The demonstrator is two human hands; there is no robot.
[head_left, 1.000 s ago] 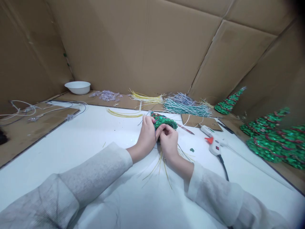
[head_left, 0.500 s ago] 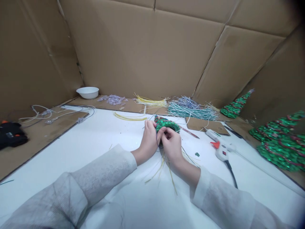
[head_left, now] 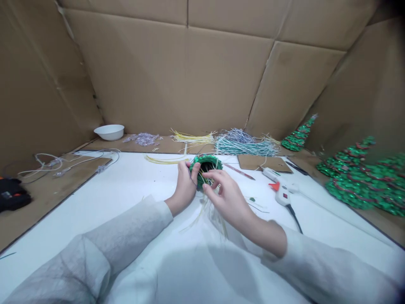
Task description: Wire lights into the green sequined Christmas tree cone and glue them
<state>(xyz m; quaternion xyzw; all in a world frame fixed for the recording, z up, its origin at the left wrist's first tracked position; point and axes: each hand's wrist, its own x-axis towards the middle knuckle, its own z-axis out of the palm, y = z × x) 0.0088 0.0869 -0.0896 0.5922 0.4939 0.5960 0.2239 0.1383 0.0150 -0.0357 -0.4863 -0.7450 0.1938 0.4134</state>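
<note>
A small green ornamental Christmas tree [head_left: 207, 159] is tipped so that its hollow, dark base faces me. My left hand [head_left: 185, 185] is closed round its left side, thumb at the rim. Thin yellow and pale wires [head_left: 202, 213] trail out of the opening down toward me. At the right of the opening is my right hand [head_left: 226, 192], with thumb and fingers bent toward the wires. Whether its fingertips pinch a wire is too small to make out. The tree's tip is hidden behind the base.
A white glue gun [head_left: 282, 195] with an orange trigger lies to the right, beside finished green trees [head_left: 357, 185]. Wire bundles [head_left: 247, 145], a white bowl [head_left: 110, 132] and clear plastic bits [head_left: 142, 139] line the back. White cables [head_left: 47, 162] lie left; a brown pencil-like stick [head_left: 239, 172] is behind my hands.
The tree has turned so its open base now faces me. My right hand has moved from the rim to the wires at the opening. The view has shifted slightly.
</note>
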